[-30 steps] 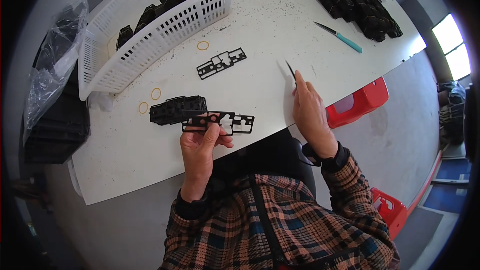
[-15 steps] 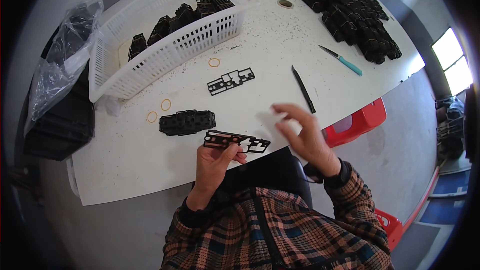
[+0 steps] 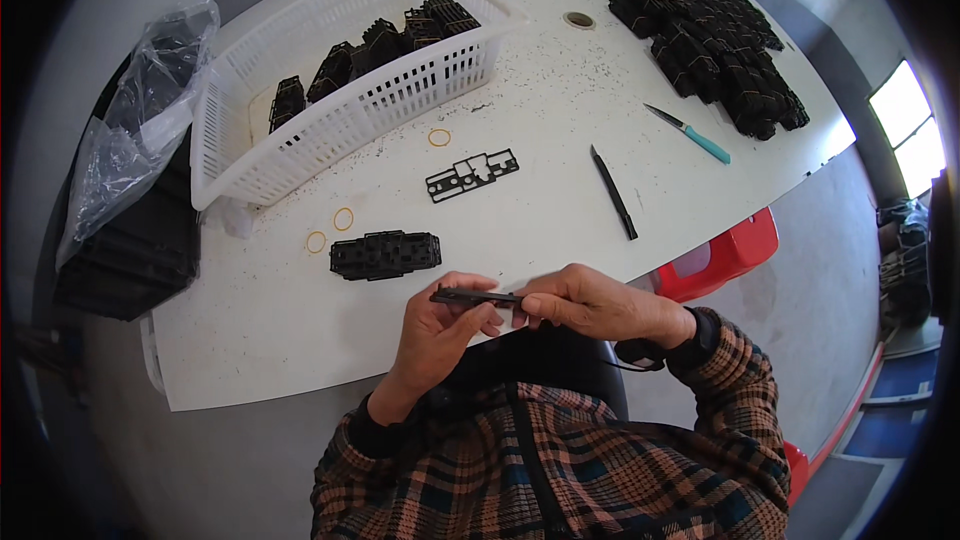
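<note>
Over the table's near edge I hold a thin black plastic frame (image 3: 472, 296), turned nearly edge-on. My left hand (image 3: 437, 332) is closed on its left part, thumb underneath. The fingers and thumb of my right hand (image 3: 588, 302) pinch its right end. Just beyond my left hand lies a stack of black plastic frames (image 3: 385, 255). Farther off, a single black frame (image 3: 473, 175) with cut-out openings rests flat. Yellow rubber bands (image 3: 344, 219) lie beside the stack, and another sits near the single frame.
A white perforated basket (image 3: 345, 115) holding several black bundles stands at the back left. A black knife (image 3: 613, 192) and a turquoise-handled knife (image 3: 690, 134) lie to the right. Banded black bundles (image 3: 700, 40) cover the far right. A red stool (image 3: 722, 252) stands past the table edge.
My right hand has come down and left from above the table and taken the frame's right end. The frame has been tilted from showing its openings to nearly edge-on.
</note>
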A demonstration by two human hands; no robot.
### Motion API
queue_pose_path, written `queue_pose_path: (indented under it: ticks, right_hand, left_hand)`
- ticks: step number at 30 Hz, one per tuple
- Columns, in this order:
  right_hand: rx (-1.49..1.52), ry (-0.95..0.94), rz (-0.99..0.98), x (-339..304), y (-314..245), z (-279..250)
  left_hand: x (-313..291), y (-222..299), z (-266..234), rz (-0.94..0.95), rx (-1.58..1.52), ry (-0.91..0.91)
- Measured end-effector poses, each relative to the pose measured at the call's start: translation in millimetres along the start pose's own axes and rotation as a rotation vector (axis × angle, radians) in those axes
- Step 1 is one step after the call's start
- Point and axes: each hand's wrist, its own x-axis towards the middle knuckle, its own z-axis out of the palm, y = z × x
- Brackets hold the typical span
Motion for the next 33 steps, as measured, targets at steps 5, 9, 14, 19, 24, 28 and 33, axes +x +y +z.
queue_pose_path:
  ticks: [5,9,14,19,24,28,33]
  right_hand:
    - [-0.213,0.152,-0.066,8.2,-10.5,-19.0]
    - [-0.215,0.18,-0.117,19.7,-10.4,-31.6]
    - [-0.598,0.242,-0.13,42.5,-18.2,-56.9]
    - [-1.049,0.369,-0.194,71.7,-0.8,-80.8]
    - [-1.058,0.345,-0.214,82.0,2.3,-79.0]
    - [-1.105,0.288,-0.33,81.2,-10.3,-74.0]
    - [-1.195,0.263,-0.488,80.9,-34.0,-57.7]
  left_hand:
    - [3.5,24.4,-18.3,-0.073,0.159,0.09]
    - [11.4,48.8,-28.9,-0.116,0.323,0.098]
    - [30.0,67.6,-52.0,-0.1,0.762,0.041]
    - [58.4,86.5,-58.7,-0.227,0.976,-0.008]
    - [71.5,75.7,-66.0,-0.111,1.077,0.017]
    - [79.6,71.0,-69.1,0.167,1.144,0.104]
    - [92.1,82.7,-61.8,-0.069,0.843,-0.043]
